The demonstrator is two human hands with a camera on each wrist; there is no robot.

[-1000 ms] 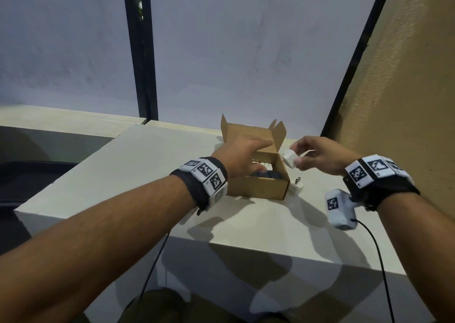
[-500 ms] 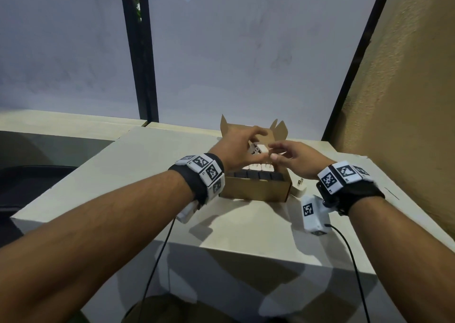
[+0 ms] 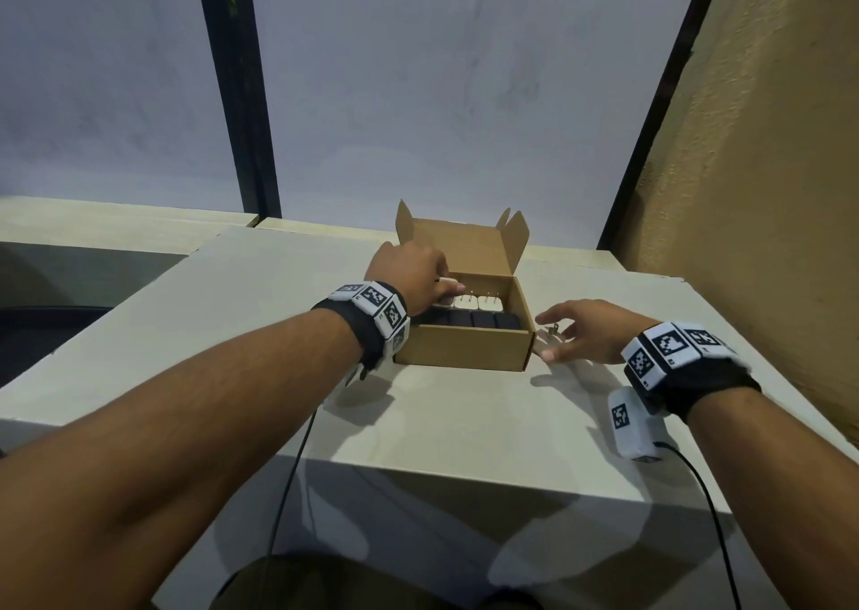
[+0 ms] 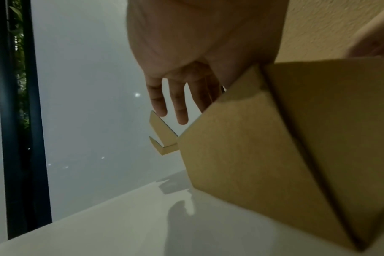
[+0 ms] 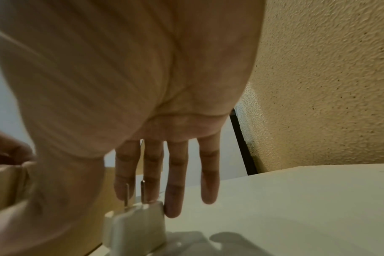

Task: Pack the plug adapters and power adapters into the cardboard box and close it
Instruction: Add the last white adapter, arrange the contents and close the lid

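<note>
While upright on table, adapter [image 5: 138, 225] touches right fingers [image 5: 175, 187]

Both forearms reach forward; the left hand [image 3: 411, 275] curls its fingers (contents hidden), the right hand [image 3: 588, 330] spreads straight fingers downward.

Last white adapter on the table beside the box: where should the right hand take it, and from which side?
Grip the white adapter by its flat body sides, coming down from above. Its two prongs stand upright, so pinch below them. The right hand hovers open over it.
</note>
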